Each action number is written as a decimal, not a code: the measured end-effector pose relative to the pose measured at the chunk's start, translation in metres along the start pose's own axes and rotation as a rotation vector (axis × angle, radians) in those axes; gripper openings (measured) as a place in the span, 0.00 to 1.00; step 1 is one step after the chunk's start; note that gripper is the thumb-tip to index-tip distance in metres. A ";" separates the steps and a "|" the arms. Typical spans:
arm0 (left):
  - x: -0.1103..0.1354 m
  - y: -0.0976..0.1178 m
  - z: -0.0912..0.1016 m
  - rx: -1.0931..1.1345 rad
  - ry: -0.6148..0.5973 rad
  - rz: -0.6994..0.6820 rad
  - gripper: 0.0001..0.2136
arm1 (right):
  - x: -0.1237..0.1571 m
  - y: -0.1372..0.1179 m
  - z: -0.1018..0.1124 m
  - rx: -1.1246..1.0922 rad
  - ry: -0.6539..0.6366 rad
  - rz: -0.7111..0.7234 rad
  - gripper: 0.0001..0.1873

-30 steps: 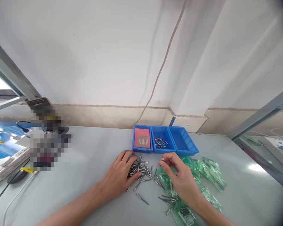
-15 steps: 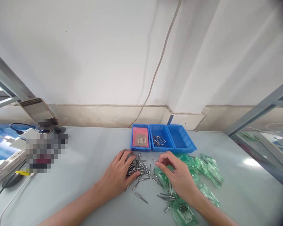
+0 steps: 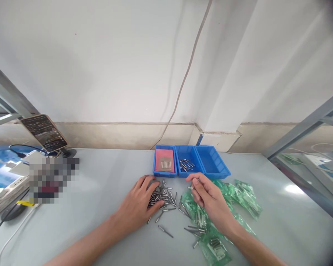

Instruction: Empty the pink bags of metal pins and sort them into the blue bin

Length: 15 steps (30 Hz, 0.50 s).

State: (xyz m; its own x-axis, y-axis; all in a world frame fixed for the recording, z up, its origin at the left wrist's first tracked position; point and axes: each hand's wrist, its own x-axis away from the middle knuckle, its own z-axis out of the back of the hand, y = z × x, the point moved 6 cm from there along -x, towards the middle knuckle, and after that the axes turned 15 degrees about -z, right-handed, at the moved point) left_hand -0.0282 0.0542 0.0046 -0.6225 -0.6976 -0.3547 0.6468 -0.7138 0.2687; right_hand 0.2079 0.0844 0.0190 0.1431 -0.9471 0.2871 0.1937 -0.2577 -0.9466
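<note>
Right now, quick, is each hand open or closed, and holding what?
Left hand: open, curved around one side of the pile of metal pins.
Right hand: closed, apparently on a small metal piece, mostly hidden.

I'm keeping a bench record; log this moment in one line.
left hand: cupped at metal pin pile; right hand: pinching small piece, mostly hidden; middle blue bin: more pins; green bags: near right hand

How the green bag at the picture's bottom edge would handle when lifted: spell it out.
The green bag looks floppy, since its thin plastic is crumpled. It may sag under the metal pieces showing inside, which could make it heavy for its size. Its glossy film might feel slippery.
</note>
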 end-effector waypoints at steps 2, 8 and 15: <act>0.000 -0.001 -0.001 -0.003 -0.003 0.003 0.20 | 0.000 -0.002 0.000 -0.043 -0.014 0.025 0.20; 0.000 0.000 0.000 -0.006 0.005 0.001 0.20 | 0.002 -0.009 0.000 0.066 0.011 0.134 0.17; 0.000 0.000 0.000 -0.002 -0.013 0.009 0.20 | 0.010 -0.010 -0.006 0.366 0.094 0.304 0.08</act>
State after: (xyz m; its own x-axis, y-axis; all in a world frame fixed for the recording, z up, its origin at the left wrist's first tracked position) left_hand -0.0277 0.0542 0.0050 -0.6228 -0.7045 -0.3404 0.6530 -0.7077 0.2699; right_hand 0.2017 0.0759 0.0304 0.1608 -0.9867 -0.0251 0.4878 0.1015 -0.8670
